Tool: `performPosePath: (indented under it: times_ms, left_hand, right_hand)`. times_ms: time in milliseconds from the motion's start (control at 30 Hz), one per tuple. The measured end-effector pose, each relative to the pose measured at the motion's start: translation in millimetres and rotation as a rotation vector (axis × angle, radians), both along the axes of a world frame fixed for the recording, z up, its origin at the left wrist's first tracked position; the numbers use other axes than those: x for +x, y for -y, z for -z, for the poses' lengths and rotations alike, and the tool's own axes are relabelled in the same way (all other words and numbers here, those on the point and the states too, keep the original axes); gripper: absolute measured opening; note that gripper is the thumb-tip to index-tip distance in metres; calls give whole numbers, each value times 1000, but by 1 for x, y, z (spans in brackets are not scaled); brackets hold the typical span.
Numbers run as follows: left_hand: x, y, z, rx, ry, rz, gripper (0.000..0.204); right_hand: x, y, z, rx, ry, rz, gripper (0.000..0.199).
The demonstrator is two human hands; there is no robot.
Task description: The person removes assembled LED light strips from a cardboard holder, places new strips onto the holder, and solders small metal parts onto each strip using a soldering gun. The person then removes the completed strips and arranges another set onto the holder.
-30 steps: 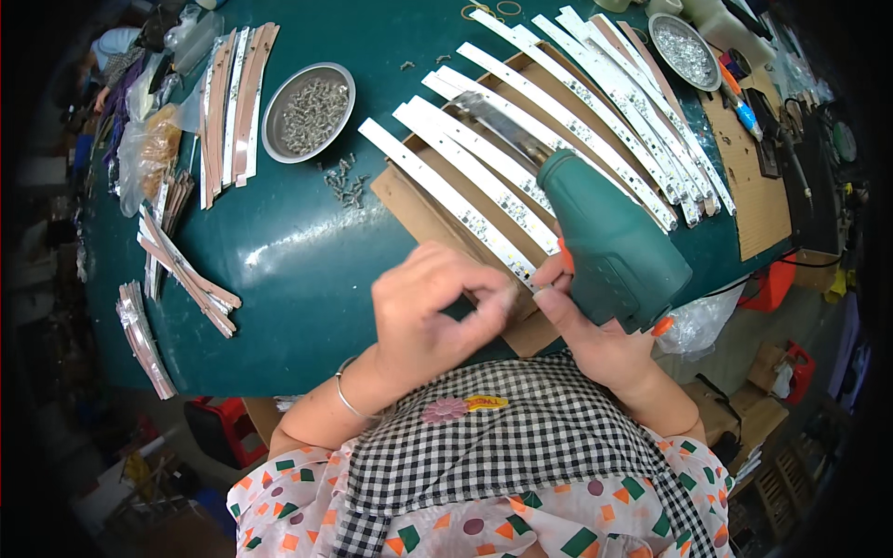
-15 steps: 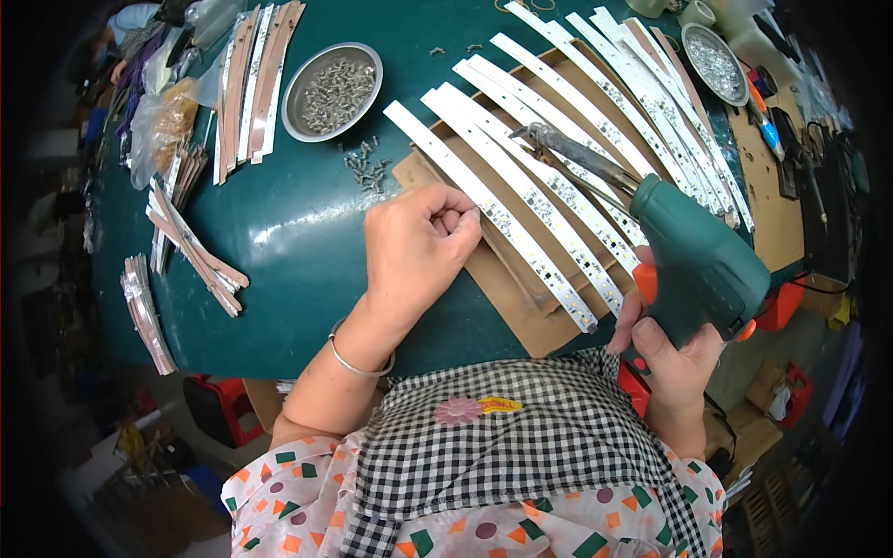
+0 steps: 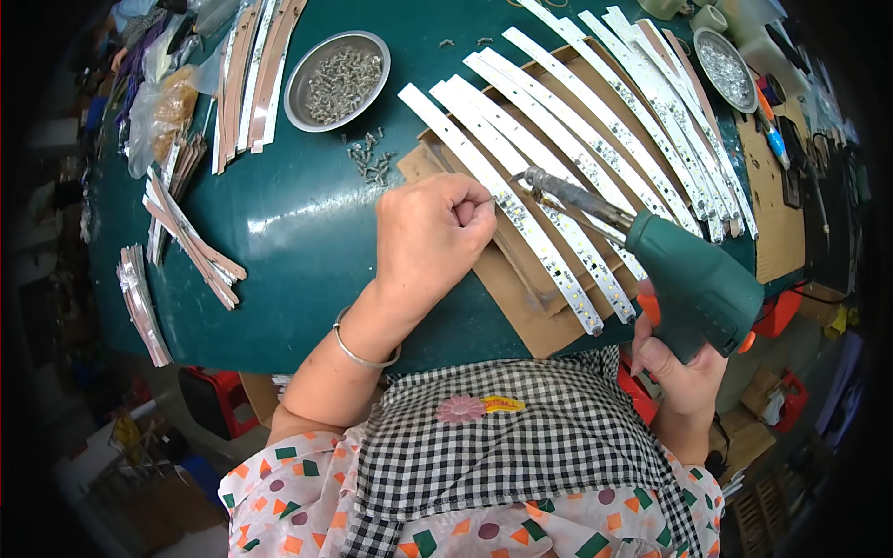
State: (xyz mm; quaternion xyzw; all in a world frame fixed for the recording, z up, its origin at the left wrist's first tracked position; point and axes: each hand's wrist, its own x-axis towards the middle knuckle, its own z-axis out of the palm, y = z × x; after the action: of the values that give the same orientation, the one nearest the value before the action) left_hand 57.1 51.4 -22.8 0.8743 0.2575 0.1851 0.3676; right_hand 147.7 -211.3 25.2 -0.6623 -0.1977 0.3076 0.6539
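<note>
My left hand (image 3: 430,237) rests on the green table with its fingers curled, pinching something small against a white strip of small lights (image 3: 502,200); what it pinches is too small to make out. My right hand (image 3: 684,372) grips the handle of a green power screwdriver (image 3: 693,284). Its metal tip (image 3: 530,177) points left and touches the strip just right of my left fingers. Several more white strips (image 3: 595,121) lie side by side on brown cardboard (image 3: 521,288).
A round metal dish of screws (image 3: 337,67) stands at the back left, with loose screws (image 3: 372,163) beside it. Bundles of narrow strips (image 3: 191,237) lie along the left edge. A second dish (image 3: 726,58) and small tools sit at the back right.
My left hand slid right along the strips and closed into a pinch. The screwdriver swung down from the lower right so its tip now meets the strip at my fingers.
</note>
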Motion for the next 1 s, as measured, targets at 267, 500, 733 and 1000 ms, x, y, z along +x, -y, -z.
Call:
performPosePath:
  times_ms: [267,500,733,1000]
  left_hand:
    - [-1,-2,4,-38,45,9,7]
    - [-1,-2,3,-55,56,13,8]
    - [-3,-2,4,-130,44,-2,8]
    - [-3,3,5,-231,-9,-37,9]
  right_hand:
    - [-6,-7,0,-65,-109,20,45]
    - [-3,-5,5,-75,-70,-17,45]
    - [1,-1,5,-114,-25,-74,42]
    - [-2,0,1,-182,16,-44,37]
